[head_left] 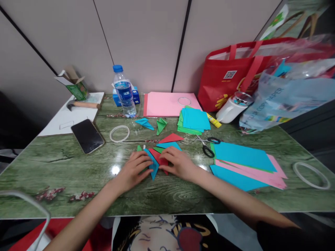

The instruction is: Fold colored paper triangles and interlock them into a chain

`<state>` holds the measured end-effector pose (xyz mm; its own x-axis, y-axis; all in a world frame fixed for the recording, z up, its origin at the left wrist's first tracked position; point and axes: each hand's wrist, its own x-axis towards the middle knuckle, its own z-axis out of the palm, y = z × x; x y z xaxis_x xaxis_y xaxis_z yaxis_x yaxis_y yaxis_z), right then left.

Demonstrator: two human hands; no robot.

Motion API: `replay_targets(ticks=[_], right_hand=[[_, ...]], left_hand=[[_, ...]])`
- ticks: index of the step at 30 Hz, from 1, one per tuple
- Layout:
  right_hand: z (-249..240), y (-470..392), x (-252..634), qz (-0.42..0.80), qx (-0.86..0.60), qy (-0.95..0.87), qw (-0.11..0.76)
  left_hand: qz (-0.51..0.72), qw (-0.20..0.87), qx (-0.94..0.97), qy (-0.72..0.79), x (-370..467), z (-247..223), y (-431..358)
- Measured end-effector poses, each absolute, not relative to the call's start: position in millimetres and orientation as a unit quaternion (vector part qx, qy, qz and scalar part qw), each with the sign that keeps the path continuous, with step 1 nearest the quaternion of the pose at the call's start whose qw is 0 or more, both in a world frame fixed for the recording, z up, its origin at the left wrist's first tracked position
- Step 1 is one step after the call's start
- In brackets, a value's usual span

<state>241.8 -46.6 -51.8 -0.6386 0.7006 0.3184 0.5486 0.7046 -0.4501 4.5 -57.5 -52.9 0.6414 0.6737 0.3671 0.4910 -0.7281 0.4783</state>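
Note:
My left hand [136,169] is closed on a blue folded paper piece [154,167] with a pointed lower end. Right beside it, my right hand [178,163] grips a red folded paper piece [160,159], which touches the blue one. Bits of green folded paper show around the fingers, partly hidden. Just behind my right hand lie a flat red paper triangle [171,138] and a blue paper triangle [170,144]. Farther back, a blue folded piece [144,123] and a green folded piece [161,125] rest on the table.
Scissors [206,144] lie right of my hands, near coloured paper strips [243,157] and stacked paper squares [195,118]. A water bottle [125,92], a phone [87,136], a white ring [119,134] and a hammer [83,104] are left. A red bag [222,80] stands back right.

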Motion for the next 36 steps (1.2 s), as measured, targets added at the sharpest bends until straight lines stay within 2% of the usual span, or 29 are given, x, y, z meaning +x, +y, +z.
replay_targets(ticks=[6,11,15,18,21,24,32,36], right_hand=[[-50.7,-45.8,231.7,0.242,-0.412,-0.859,0.187],[-50.2,-41.9,237.9,0.256,-0.391,-0.863,0.194],[-44.3,-34.1,265.3,0.171,-0.343,-0.898,0.217],[-42.6,-28.0,288.2,0.066,-0.336,-0.931,0.127],[-45.4,-23.9,296.7,0.029,-0.331,-0.942,0.049],[-45.8,-19.5,291.3,0.005,-0.307,-0.952,0.012],[-30.9,17.7,301.0,0.019,-0.256,-0.966,0.028],[-42.3,41.0,318.9,-0.034,-0.244,-0.969,0.029]], left_hand=[[0.166,0.169,0.912,0.336,9.1,-55.0,-49.7],[0.167,0.165,0.913,0.333,14.0,-52.6,-55.4],[0.212,0.135,0.901,0.355,-0.2,-45.7,-61.4],[0.249,0.103,0.886,0.377,-23.7,-44.0,-62.0],[0.148,0.065,0.923,0.350,-41.4,-43.2,-59.8],[0.056,0.035,0.950,0.304,-43.4,-38.1,-56.5],[0.004,-0.044,0.977,0.209,-30.5,-33.9,-41.6],[0.004,-0.069,0.980,0.188,-29.2,-40.7,-39.3]])
